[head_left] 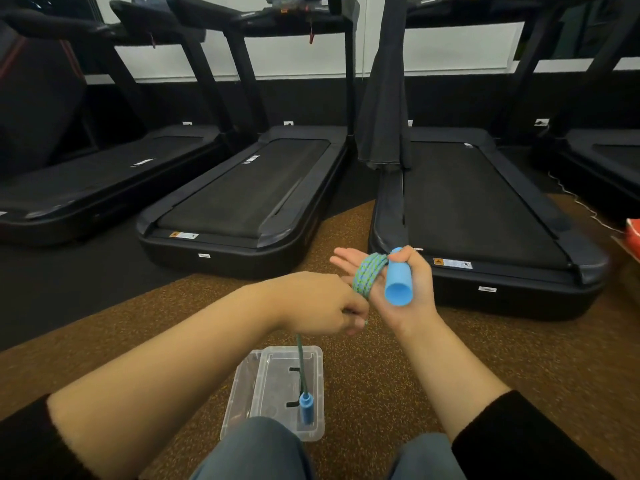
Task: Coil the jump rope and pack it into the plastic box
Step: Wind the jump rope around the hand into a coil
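Above the clear plastic box [242, 386] on the speckled floor [381, 358], the right hand [398, 289] grips one blue handle [398, 282] with the jump rope [369, 275] looped around its palm, while the left hand [322, 306] pinches the rope, whose other handle [306, 408] dangles over the box.

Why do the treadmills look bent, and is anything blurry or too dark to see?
Head view: the wide-angle lens bows the treadmills outward toward the edges. The left hand is slightly blurred; the right hand and its blue handle look sharper. The clear plastic box shows faint glare, and the far left corner is very dark.
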A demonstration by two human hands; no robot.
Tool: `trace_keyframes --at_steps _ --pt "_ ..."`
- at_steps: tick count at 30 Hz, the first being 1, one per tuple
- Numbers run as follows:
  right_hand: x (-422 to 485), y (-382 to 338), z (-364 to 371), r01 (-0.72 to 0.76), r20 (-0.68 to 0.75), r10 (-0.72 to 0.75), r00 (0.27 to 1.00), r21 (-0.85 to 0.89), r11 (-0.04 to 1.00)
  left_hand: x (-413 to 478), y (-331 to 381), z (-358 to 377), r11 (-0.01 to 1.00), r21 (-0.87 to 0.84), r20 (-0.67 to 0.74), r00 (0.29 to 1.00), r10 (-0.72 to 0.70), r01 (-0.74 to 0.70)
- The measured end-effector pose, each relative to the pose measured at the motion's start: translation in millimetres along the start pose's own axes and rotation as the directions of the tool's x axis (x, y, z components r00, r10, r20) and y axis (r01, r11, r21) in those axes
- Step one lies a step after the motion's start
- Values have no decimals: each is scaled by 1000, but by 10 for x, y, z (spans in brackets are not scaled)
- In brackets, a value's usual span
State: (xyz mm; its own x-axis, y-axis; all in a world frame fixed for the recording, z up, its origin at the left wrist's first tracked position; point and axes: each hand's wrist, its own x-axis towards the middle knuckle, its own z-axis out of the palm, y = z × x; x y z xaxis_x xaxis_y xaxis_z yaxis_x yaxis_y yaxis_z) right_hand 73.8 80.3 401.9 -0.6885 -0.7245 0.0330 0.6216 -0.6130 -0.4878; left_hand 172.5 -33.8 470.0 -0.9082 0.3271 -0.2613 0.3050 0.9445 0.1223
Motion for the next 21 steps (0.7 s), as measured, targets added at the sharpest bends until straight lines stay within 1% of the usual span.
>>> trace_keyframes --at_steps 3,6,10,12,14,18,21 --pt "-66 93 -16 -82 1 84 996 -199 976 -15 -77 -19 998 -68 -22 1000 3 -4" --pt "-109 132 -16 -160 36 188 982 -382 910 -36 -134 -25 994 -105 -15 1000 -8 7" --pt "-112 88 -49 -168 95 229 969 -431 887 -47 -162 -26 997 -78 -10 1000 -24 24" --pt "-117 77 -43 -166 122 242 963 -439 883 -60 -156 -37 998 -55 -15 1000 -18 17" --pt "-119 71 -36 -176 120 244 962 -409 896 -68 -138 -43 1000 -19 -5 1000 -12 12" --pt "-123 62 -24 -166 112 201 973 -264 950 -70 -112 -18 999 35 8 1000 2 -2" --pt "-135 65 -41 -153 135 178 975 -178 972 -91 -109 -28 999 44 11 1000 -6 5"
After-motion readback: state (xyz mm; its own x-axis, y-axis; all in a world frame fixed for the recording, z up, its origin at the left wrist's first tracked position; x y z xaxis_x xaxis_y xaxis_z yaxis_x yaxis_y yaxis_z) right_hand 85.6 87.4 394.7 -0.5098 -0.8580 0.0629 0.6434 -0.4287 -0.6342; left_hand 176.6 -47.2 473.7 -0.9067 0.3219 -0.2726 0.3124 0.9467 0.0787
